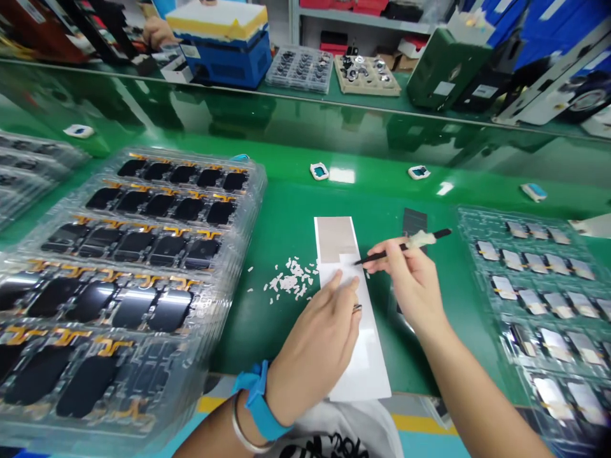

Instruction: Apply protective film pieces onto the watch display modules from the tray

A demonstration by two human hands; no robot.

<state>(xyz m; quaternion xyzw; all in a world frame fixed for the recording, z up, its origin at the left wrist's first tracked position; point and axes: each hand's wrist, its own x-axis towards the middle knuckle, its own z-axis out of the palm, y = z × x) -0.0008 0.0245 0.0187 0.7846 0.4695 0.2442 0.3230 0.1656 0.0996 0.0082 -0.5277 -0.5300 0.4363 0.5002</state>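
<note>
A long strip of white backing paper (375,366) with a beige upper section (334,238) lies on the green bench in front of me. My left hand (322,337) rests on it with fingers stretched out, the fingertips pressing the white part. Against its fingers shows a small dark, shiny thing I cannot make out. Pinched in my right hand (413,283) are slim black tweezers (375,257) with pale wrapping near the back end. Their tip touches or hovers just over the strip's right edge. Small white cut pieces (291,280) lie scattered left of the strip.
Stacked clear trays of black screens (165,248) stand at left. Another clear tray (482,286) at right holds silvery parts. A dark flat sheet (414,222) lies beyond my right hand. Above, a shelf carries a blue box (229,60) and parts trays (365,73); another person's hand (157,32) shows there.
</note>
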